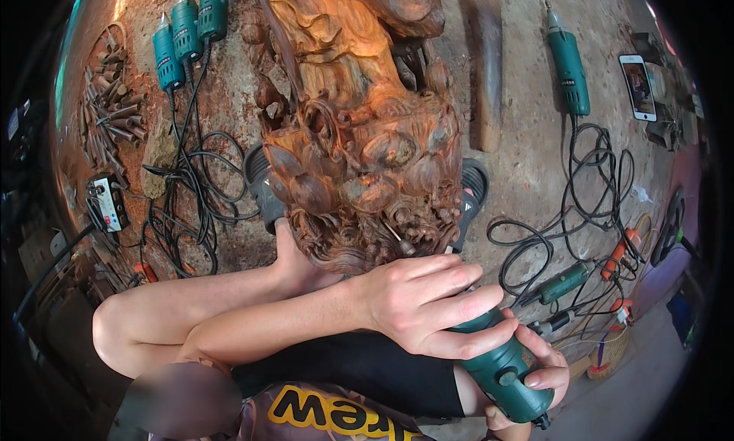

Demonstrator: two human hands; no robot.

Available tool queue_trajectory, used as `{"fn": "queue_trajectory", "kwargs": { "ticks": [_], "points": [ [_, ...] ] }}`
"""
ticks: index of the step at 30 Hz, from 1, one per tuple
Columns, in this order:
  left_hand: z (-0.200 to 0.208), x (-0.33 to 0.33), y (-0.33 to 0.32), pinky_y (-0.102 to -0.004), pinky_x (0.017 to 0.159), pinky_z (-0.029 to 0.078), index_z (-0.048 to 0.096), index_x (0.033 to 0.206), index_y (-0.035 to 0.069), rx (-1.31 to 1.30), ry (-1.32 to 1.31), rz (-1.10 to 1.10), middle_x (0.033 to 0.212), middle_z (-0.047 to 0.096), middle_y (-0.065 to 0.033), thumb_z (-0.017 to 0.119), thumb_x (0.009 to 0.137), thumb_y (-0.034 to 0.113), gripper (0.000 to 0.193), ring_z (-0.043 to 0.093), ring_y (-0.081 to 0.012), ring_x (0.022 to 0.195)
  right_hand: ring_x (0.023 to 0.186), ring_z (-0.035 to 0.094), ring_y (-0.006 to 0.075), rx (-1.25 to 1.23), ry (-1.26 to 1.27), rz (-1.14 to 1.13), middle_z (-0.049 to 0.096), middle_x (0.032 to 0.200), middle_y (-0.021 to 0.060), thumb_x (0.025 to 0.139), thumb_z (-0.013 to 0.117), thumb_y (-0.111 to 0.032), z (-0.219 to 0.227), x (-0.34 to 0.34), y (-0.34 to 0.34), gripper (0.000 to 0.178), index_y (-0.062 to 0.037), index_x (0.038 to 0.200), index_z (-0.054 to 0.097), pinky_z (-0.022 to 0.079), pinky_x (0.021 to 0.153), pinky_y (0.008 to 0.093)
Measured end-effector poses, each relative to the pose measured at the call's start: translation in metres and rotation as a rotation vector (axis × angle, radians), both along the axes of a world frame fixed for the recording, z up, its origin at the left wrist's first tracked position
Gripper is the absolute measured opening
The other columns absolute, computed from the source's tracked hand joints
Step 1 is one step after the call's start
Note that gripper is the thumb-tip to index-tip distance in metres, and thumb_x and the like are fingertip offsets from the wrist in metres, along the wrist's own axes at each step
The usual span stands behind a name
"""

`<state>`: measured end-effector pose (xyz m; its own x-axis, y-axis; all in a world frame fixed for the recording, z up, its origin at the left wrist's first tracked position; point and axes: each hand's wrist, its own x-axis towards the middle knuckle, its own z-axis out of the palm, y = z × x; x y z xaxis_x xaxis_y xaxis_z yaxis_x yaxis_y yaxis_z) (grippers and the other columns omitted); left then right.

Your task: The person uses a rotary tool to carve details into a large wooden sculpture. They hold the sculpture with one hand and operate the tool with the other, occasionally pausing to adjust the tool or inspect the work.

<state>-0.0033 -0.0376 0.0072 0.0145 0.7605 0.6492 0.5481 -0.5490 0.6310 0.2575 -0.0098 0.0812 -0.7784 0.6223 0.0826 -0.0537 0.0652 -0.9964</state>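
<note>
A large reddish-brown wood carving (367,150) with deep relief stands in front of me. My left hand (428,307) lies across the front of a green electric die grinder (508,376), its fingers wrapped over the tool close to the carving's near edge. My right hand (547,361) grips the grinder's rear body from the right side. A thin metal bit (397,238) shows against the carving's lower edge, beyond my left hand; the link between it and the grinder is hidden by that hand.
Several green grinders (185,32) lie at the far left, another grinder (566,66) at the right. Black cords (191,188) tangle on the floor. A pile of sticks (115,112), a control box (107,202), a wooden pole (485,66) and a phone (638,87) lie around.
</note>
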Motion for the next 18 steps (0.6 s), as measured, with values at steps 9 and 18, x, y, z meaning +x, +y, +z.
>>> {"fn": "queue_trajectory", "kwargs": {
  "ticks": [9, 18],
  "points": [
    [-0.0041, -0.0018, -0.0012, -0.0293, 0.065, 0.059, 0.075, 0.126, 0.025, -0.03, 0.007, 0.03, 0.115, 0.074, -0.0068, 0.079, 0.085, 0.024, 0.042, 0.071, -0.0204, 0.086, 0.133, 0.06, 0.0565, -0.041, -0.049, -0.107, 0.057, 0.145, 0.0262, 0.079, 0.095, -0.05, -0.0045, -0.0063, -0.0027, 0.07, -0.0195, 0.118, 0.045, 0.051, 0.113, 0.0669],
    [-0.0039, 0.0001, -0.0005, -0.0285, 0.064, 0.058, 0.074, 0.126, 0.024, -0.068, -0.001, 0.037, 0.113, 0.074, -0.0056, 0.081, 0.085, 0.024, 0.041, 0.07, -0.0196, 0.085, 0.141, 0.048, 0.064, -0.178, 0.103, -0.093, 0.045, 0.158, 0.04, 0.076, 0.099, -0.016, -0.0069, -0.0032, 0.0048, 0.068, -0.0125, 0.131, 0.058, 0.044, 0.111, 0.0763]
  ]
}}
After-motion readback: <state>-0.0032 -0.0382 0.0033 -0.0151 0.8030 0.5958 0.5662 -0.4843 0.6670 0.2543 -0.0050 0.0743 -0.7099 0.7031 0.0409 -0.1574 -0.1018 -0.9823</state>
